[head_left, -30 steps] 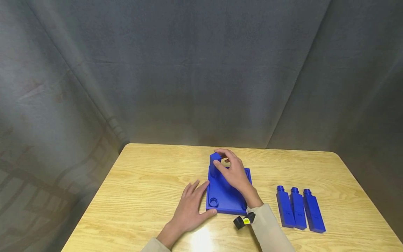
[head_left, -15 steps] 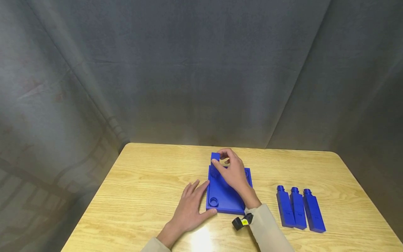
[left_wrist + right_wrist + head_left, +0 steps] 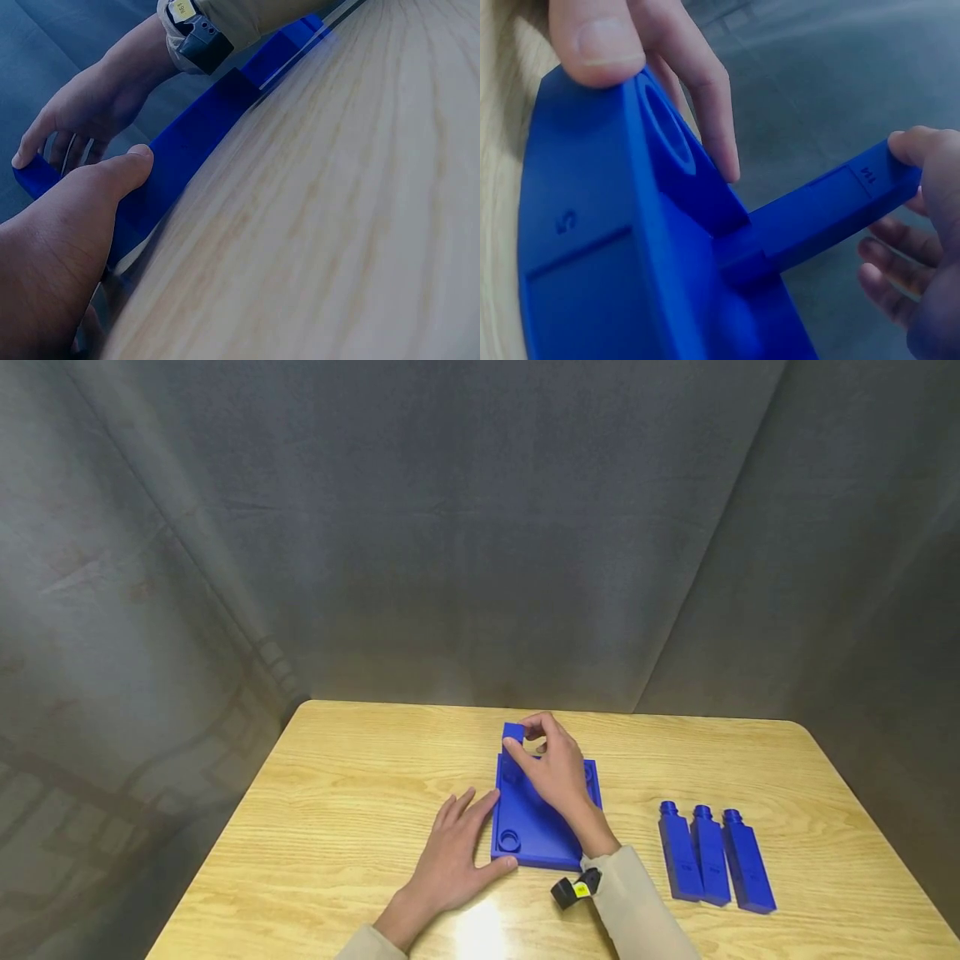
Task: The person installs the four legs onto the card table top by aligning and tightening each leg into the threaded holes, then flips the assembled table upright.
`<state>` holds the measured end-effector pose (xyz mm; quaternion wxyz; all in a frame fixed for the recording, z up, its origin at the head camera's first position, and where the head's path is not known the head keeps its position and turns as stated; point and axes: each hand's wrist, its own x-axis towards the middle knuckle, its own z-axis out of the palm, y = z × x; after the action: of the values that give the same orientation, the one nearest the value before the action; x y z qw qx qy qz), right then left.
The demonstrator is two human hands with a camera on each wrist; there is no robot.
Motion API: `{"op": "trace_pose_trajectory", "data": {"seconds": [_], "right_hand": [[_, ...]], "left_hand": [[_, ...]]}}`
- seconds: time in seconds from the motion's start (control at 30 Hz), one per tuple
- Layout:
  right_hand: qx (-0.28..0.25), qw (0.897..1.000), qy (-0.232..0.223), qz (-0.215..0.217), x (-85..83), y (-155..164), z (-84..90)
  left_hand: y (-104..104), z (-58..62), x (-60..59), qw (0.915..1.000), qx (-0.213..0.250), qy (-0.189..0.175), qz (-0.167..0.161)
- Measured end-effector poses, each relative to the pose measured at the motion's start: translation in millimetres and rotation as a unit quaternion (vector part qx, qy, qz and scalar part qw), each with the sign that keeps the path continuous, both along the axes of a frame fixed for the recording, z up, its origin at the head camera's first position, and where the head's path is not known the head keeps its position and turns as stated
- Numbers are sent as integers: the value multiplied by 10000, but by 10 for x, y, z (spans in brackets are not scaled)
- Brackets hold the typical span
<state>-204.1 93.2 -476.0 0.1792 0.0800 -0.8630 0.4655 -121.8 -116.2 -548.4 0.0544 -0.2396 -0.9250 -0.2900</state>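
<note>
Standing upright in blue base plate (image 3: 534,831): blue square peg (image 3: 513,732), marked 14.

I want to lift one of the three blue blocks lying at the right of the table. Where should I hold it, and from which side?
Probably take the outermost blue block by its long flat sides, coming from above and from the right. It lies flat on the table, its right side is free, while its left side lies close against the neighbouring block. The round neck at the far end looks too narrow.

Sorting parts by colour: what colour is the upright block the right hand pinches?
Blue, same as the base plate; the block shows best in the right wrist view.
</note>
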Motion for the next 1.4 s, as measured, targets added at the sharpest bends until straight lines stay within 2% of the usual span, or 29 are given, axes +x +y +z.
{"op": "trace_pose_trajectory", "data": {"seconds": [0.23,0.33,0.47,0.77,1.0,1.2,1.4], "right_hand": [[-141,9992,-241,299,49,27,16],[13,9984,-310,482,118,67,26],[357,9978,-216,506,239,153,78],[947,9949,307,156,541,470,114],[645,9951,744,-133,824,705,99],[448,9899,1268,-459,1056,917,43],[425,9865,1366,-801,1297,1185,-62]], "left_hand": [[-8,-14,-5,10000,-11,-35,42],[-11,-15,-5,10000,-21,-67,55],[-15,-15,-13,9999,-62,-110,64],[-12,-23,-2,9998,-53,-163,76],[-39,-14,20,9997,-147,-175,90],[-30,-5,11,9999,-103,-107,67],[-34,-21,39,9997,-140,-188,77]]}}
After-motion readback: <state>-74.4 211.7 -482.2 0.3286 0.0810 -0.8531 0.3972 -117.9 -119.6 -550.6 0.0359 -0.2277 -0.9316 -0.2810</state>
